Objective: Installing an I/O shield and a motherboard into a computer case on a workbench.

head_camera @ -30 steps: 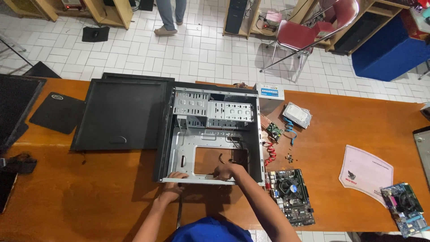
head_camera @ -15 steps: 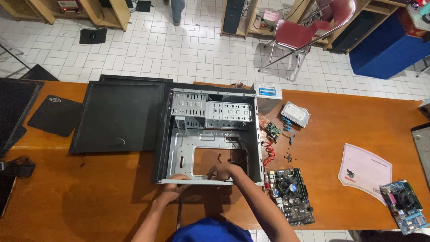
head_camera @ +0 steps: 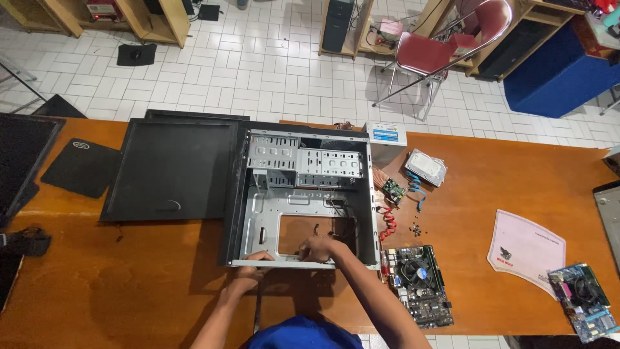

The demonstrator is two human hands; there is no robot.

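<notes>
An open black computer case lies on its side on the orange wooden table, its grey metal inside bare. My left hand grips the near metal edge of the case from outside. My right hand reaches over that edge into the case, fingers curled down by the large rectangular cutout; what they pinch is too small to tell. A green motherboard with a fan lies just right of the case.
Black side panels lie left of the case, a mouse pad further left. A hard drive, small box, cables and screws sit to the right, plus a pink mat and another board. A red chair stands beyond.
The hands stay at the case's near edge with hardly any movement. The view has tilted slightly downward, and the person standing far off has passed out of view.
</notes>
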